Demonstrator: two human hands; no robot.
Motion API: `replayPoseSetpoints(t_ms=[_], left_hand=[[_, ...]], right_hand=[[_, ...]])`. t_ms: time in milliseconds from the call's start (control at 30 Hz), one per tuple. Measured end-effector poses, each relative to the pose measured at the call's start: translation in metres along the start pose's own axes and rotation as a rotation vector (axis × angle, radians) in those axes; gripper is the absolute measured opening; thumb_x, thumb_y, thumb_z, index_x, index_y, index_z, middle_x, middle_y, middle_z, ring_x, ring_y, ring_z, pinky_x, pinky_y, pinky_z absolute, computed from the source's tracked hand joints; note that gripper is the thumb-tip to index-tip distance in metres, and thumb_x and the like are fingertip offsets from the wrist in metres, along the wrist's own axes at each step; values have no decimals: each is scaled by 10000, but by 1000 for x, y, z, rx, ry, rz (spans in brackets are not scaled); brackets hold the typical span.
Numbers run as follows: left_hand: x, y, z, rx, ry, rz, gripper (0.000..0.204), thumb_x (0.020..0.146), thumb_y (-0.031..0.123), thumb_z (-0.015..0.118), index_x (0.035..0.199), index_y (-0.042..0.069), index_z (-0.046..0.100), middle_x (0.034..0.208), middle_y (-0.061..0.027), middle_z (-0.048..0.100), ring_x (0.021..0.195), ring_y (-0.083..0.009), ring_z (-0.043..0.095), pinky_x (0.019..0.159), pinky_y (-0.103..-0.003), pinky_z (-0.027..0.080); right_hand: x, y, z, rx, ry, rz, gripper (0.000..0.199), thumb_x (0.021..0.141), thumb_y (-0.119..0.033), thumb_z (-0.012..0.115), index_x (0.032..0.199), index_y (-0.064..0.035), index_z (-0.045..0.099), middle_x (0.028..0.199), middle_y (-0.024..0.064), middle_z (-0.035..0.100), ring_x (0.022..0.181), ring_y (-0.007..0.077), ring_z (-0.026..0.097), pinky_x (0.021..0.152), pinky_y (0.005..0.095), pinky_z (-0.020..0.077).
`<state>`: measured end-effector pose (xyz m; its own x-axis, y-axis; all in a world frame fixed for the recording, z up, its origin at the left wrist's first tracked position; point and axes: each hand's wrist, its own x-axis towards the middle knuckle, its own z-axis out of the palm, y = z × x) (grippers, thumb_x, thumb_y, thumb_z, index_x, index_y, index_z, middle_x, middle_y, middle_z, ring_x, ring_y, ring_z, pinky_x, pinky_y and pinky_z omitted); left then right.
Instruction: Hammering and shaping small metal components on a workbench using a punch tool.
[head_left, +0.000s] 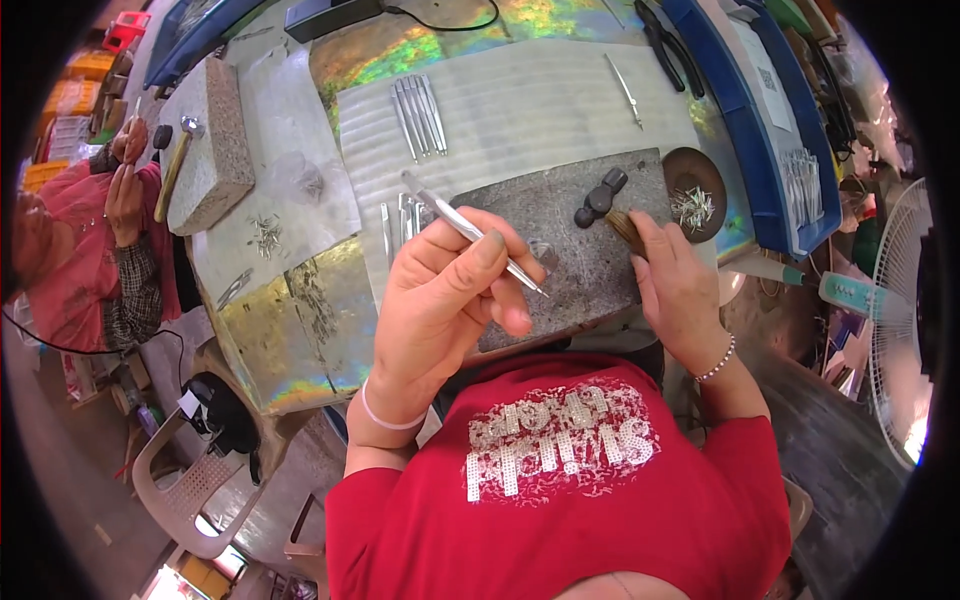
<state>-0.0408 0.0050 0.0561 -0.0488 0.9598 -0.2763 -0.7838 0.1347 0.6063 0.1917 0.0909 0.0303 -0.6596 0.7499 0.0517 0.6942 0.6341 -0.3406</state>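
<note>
My left hand (450, 285) is raised over the near edge of a grey slab (570, 190), its thumb and fingers closed on a slim silver pen-like metal tool (465, 222). One end of that tool is flat, and the thin pointed end slants down to the right. Over at the slab's right side, my right hand (680, 285) is closed round the wooden handle of a hammer (622, 228), whose dark head rests on the slab. Several similar silver tools (418, 115) lie side by side on a white foam sheet (520, 85). Others are partly hidden behind my left hand.
Beside the slab, a round dark dish (708, 162) holds small metal pins. Blue trays (740, 130) line the right, near black-handled pliers (670, 50) and a fan (900, 320). On the left are a granite block (212, 150), another hammer (178, 165) and a co-worker (90, 250).
</note>
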Motion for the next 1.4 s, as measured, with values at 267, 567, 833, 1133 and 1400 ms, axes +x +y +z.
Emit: replayPoseSetpoints(t_ms=[267, 567, 833, 1133, 1400], left_hand=[[14, -1, 1, 124, -57, -99, 309, 879, 79, 606, 1147, 6, 468, 758, -130, 648, 531, -127, 604, 485, -199, 473], [22, -4, 6, 268, -52, -142, 472, 872, 122, 612, 1249, -22, 367, 710, -160, 616, 534, -176, 608, 466, -214, 467], [15, -14, 0, 278, -68, -41, 199, 949, 182, 521, 1002, -4, 564, 802, -67, 639, 714, -117, 610, 655, -233, 495], [6, -17, 4, 591, -64, 120, 303, 926, 78, 537, 1200, -38, 479, 773, -39, 612, 723, -79, 576, 652, -204, 448], [9, -38, 2, 715, -129, 268, 177, 907, 44, 563, 1070, -16, 598, 845, -37, 627, 723, -54, 556, 620, -192, 444]], right_hand=[[31, 22, -21, 197, -66, -32, 359, 812, -157, 633, 1127, -17, 536, 906, 140, 567, 822, 299, 590, 694, 369, 474], [176, 128, 37, 52, 38, 57, 312, 826, -253, 629, 986, 9, 573, 763, 140, 618, 694, 254, 601, 642, 341, 469], [200, 128, 37, 96, -31, 111, 202, 706, -177, 615, 744, 21, 611, 691, 171, 619, 655, 289, 618, 621, 365, 482], [94, 27, -48, 979, -203, 190, 193, 833, -43, 548, 1022, -6, 535, 769, 4, 568, 577, 15, 470, 470, 160, 331], [30, -24, -38, 1294, -279, 202, 96, 916, -77, 538, 957, 4, 507, 740, 13, 566, 573, 35, 536, 522, 176, 436]])
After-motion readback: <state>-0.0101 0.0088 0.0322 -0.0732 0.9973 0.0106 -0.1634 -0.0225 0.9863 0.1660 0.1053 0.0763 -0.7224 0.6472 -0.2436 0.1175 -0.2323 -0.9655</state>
